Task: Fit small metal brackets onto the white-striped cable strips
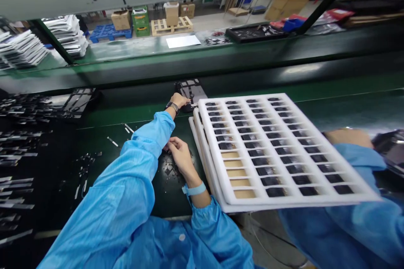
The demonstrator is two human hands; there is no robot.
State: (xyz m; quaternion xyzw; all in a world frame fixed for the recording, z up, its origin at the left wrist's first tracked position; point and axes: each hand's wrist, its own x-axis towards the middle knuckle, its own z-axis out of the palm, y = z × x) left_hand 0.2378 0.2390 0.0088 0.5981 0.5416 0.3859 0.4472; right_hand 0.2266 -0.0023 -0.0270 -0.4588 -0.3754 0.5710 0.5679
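My left hand (179,100), a watch on its wrist, reaches forward to a black fixture (191,89) on the green belt. Its fingers are pinched together at the fixture's near edge, and what they hold is too small to name. My right hand (178,151), with a blue wrist strap, rests nearer to me over a scatter of small dark parts (168,169). Its fingers are curled closed beside my left sleeve. To the right of both hands lies a stack of white foam trays (315,111). Most cells hold small dark parts; several in the near-left column are empty.
Another person's blue sleeve (356,168) and wrist (347,136) lie behind the trays at right. Black strips and parts (19,143) cover the belt at left. A raised green shelf (189,61) crosses beyond the fixture. Stacked papers (67,33), boxes and pallets stand further back.
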